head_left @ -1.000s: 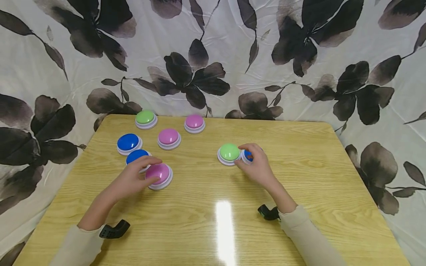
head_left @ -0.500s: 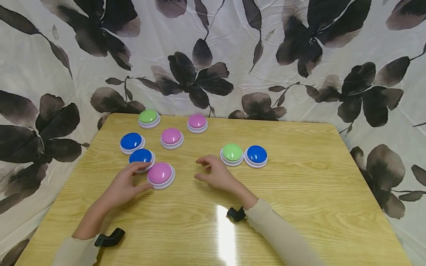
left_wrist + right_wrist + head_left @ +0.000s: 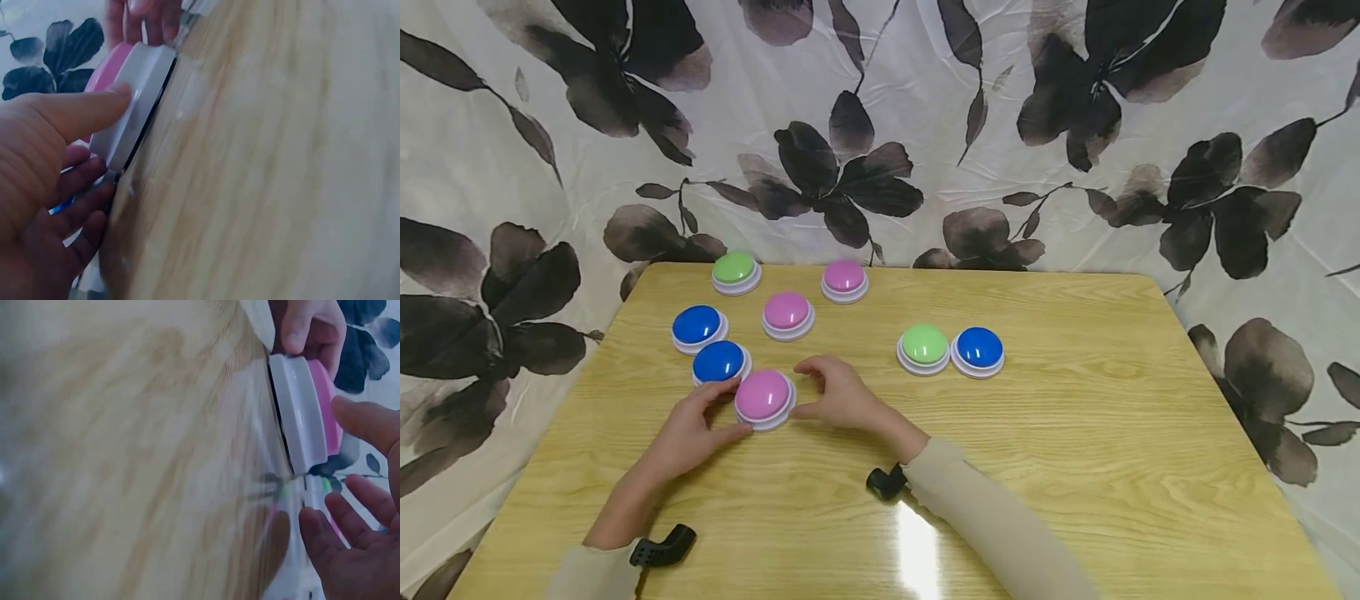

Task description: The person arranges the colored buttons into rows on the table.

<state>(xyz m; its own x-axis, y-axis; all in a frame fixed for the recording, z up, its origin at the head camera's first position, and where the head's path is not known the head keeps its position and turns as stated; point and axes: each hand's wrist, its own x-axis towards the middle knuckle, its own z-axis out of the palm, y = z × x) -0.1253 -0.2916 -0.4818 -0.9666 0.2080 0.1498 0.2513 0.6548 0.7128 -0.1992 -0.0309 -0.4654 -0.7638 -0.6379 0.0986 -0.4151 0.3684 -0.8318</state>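
A pink push button (image 3: 763,395) with a round white base sits on the wooden table (image 3: 1075,467), between the two hands. My left hand (image 3: 688,433) holds its left side; in the left wrist view the thumb (image 3: 103,109) lies against the white base (image 3: 140,94) and the other fingers sit beyond it. From the right comes my right hand (image 3: 842,400), thumb and fingers spread apart at the button's right edge. Its thumb (image 3: 365,422) overlaps the pink dome (image 3: 325,409) in the right wrist view, with the other fingers loosely bent below.
Just behind the pink button is a blue button (image 3: 718,361), with another blue button (image 3: 696,323) beyond. Farther back are a green button (image 3: 733,268) and pink buttons (image 3: 787,311). To the right, a green button (image 3: 924,344) stands beside a blue button (image 3: 979,347). Floral cloth (image 3: 955,192) hangs behind.
My right hand has left the blue button beside the green one and moved left to the pink button. My left hand has slid from over the pink dome to its left side.
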